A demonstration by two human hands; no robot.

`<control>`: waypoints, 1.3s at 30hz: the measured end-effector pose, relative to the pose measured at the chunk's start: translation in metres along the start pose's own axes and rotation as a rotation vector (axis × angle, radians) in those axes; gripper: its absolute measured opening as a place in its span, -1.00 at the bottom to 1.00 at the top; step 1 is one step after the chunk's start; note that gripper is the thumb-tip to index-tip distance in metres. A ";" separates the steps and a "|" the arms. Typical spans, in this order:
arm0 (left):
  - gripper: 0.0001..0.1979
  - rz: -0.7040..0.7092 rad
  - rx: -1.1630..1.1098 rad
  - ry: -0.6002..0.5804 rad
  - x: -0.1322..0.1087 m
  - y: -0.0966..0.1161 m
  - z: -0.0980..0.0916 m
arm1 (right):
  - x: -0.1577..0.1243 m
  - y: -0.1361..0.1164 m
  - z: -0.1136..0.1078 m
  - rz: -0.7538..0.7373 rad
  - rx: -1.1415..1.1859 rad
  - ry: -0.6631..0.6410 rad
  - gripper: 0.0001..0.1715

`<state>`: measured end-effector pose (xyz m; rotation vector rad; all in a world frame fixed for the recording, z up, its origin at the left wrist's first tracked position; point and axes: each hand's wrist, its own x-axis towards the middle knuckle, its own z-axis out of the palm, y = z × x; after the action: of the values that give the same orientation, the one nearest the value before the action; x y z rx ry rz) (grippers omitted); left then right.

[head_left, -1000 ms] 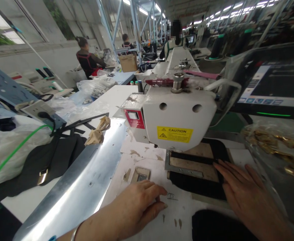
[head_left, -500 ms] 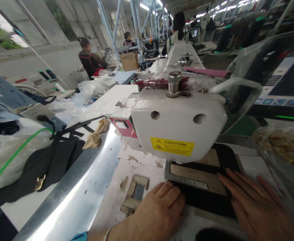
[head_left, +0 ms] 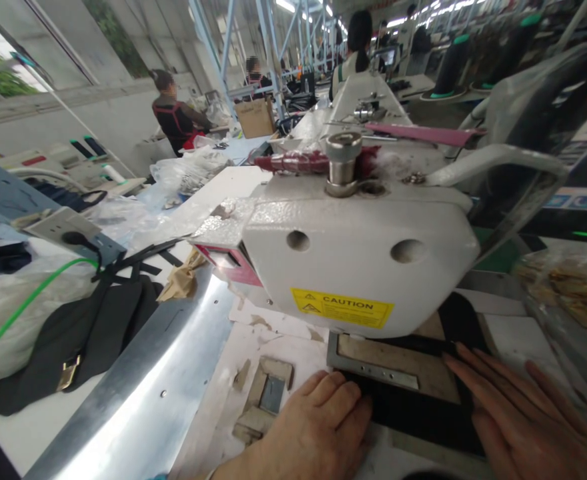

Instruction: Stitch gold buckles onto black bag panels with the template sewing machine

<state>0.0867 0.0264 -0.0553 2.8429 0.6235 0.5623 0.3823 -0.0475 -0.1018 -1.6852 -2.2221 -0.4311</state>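
A black flat piece of material [head_left: 413, 415] lies under the head of a white sewing machine [head_left: 358, 253]. Over it sits a metal clamp frame [head_left: 383, 375] with a beige board inside. My left hand [head_left: 318, 423] is closed at the left end of the black piece, its fingers curled over the edge and their tips hidden. On the right side, my right hand [head_left: 528, 413] lies flat on the piece with fingers stretched out, beside the clamp frame. A small beige window-shaped frame [head_left: 277, 367] is stuck to the work surface left of my left hand.
A shiny metal plate [head_left: 173, 373] curves along the left. Beyond it lie black pieces with a gold buckle [head_left: 68, 372] and crumpled brown paper [head_left: 181, 280]. A plastic bag of gold-coloured parts [head_left: 573, 287] is at the right. Other people work farther back.
The camera view has shifted a little, so the machine head looks closer and larger. Both hands keep nearly the same place on the black piece.
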 end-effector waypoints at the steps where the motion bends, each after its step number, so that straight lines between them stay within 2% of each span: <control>1: -0.68 0.003 0.008 0.000 0.000 0.000 0.001 | 0.000 0.000 0.000 0.001 -0.002 0.003 -0.38; 10: -0.72 0.061 0.081 0.125 0.001 -0.005 0.003 | 0.014 -0.006 -0.014 -0.009 -0.003 0.044 -0.47; 25: -0.72 0.061 0.093 0.115 0.001 -0.006 0.003 | 0.019 -0.009 -0.021 0.030 0.016 0.043 -0.50; 39: -0.68 0.041 0.086 0.064 0.000 -0.003 0.002 | 0.010 -0.006 -0.012 0.030 0.057 0.044 -0.48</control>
<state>0.0867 0.0289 -0.0576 2.9350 0.6154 0.6506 0.3747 -0.0457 -0.0870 -1.6613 -2.1547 -0.3900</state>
